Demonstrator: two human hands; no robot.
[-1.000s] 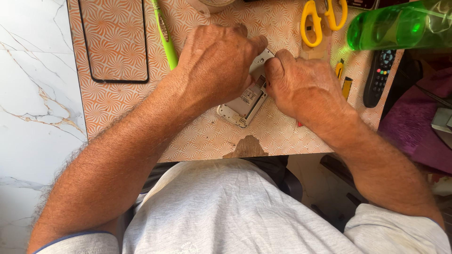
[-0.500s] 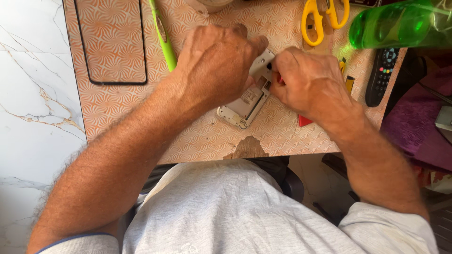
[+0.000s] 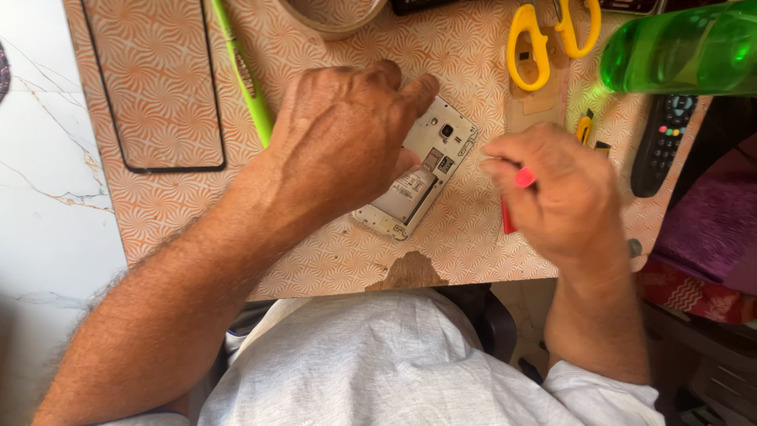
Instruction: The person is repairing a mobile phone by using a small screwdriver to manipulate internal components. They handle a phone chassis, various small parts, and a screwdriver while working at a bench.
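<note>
A white phone (image 3: 426, 170) lies face down on the orange patterned table (image 3: 473, 71), its back cover off and its inner frame, camera and label showing. My left hand (image 3: 347, 134) rests on the phone's left side and pins it down with the fingers. My right hand (image 3: 560, 193) is just to the right of the phone, apart from it, closed around a small red-handled tool (image 3: 523, 178) whose tip I cannot make out.
A thin black screen frame (image 3: 150, 87) and a green pen-like tool (image 3: 240, 71) lie at the left. Yellow scissors (image 3: 544, 35), a green bottle (image 3: 686, 47) and a black remote (image 3: 662, 142) are at the right. A tape roll (image 3: 331, 20) sits at the back.
My right hand has drawn away from the phone to the right with the red tool, uncovering the phone's upper half. The left hand stays on the phone.
</note>
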